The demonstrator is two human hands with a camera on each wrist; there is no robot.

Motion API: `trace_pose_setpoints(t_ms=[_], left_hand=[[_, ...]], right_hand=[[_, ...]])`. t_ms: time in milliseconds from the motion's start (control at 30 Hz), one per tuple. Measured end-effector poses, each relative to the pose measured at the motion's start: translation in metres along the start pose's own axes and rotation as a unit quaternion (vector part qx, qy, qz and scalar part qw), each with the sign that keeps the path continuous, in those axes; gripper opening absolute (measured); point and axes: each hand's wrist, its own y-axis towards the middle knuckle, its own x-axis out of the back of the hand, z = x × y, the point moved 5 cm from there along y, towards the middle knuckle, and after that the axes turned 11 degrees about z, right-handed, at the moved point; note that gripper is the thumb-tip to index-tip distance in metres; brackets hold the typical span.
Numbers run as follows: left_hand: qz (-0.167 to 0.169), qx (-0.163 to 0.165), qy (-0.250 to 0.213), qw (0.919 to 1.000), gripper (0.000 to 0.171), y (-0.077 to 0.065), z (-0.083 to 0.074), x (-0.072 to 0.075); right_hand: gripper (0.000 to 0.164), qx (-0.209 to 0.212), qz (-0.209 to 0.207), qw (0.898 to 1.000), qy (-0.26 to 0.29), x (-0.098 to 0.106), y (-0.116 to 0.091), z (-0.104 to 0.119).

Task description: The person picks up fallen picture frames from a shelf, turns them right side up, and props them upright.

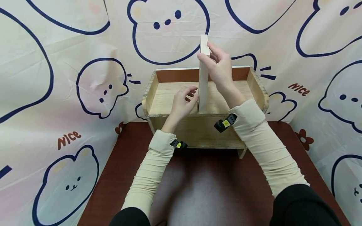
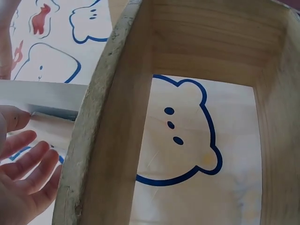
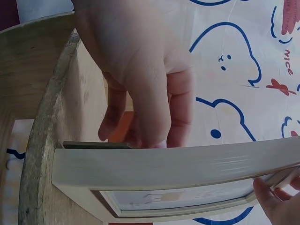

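Observation:
A white picture frame (image 1: 203,78) stands upright on the top of a small wooden shelf (image 1: 169,108), its narrow edge toward the head camera. My right hand (image 1: 220,67) pinches it near the top, the thumb on one side and fingers on the other. In the right wrist view, the frame (image 3: 178,164) shows a pane inside its border, with a dark strip along its back. Low on the left, my left hand (image 1: 182,102) has its fingers loosely bent at the frame's side. The left wrist view shows the thumb (image 2: 16,118) right at the frame's border.
Raised wooden sides (image 1: 258,89) and a reddish-brown back panel (image 1: 178,76) bound the shelf top. It stands on a dark red-brown table (image 1: 198,188). A cloth (image 1: 93,88) printed with cartoon bears hangs behind and on both sides.

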Motion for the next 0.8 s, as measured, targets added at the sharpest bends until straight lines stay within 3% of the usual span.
trace_pose_setpoints(t_ms=[200, 333, 467, 600, 800], left_hand=[[-0.033, -0.004, 0.032, 0.999, 0.025, -0.003, -0.005, 0.007], [-0.023, -0.007, 0.046, 0.9986, 0.028, -0.005, -0.009, 0.006], [-0.016, -0.008, 0.095, 0.9953, 0.031, -0.007, -0.013, 0.001], [-0.042, 0.004, 0.144, 0.9887, 0.02, -0.008, -0.016, -0.001], [-0.095, 0.039, 0.177, 0.979, 0.008, -0.012, -0.017, -0.003]], right_hand=[[0.055, 0.005, -0.001, 1.0, 0.002, -0.001, 0.0, -0.001], [0.056, 0.007, 0.002, 1.0, -0.001, -0.001, 0.0, 0.0], [0.056, 0.004, 0.009, 1.0, -0.005, -0.002, -0.001, 0.0], [0.056, 0.002, 0.008, 1.0, -0.006, -0.002, -0.002, 0.0], [0.056, 0.002, 0.007, 1.0, 0.0, -0.003, -0.002, -0.001]])
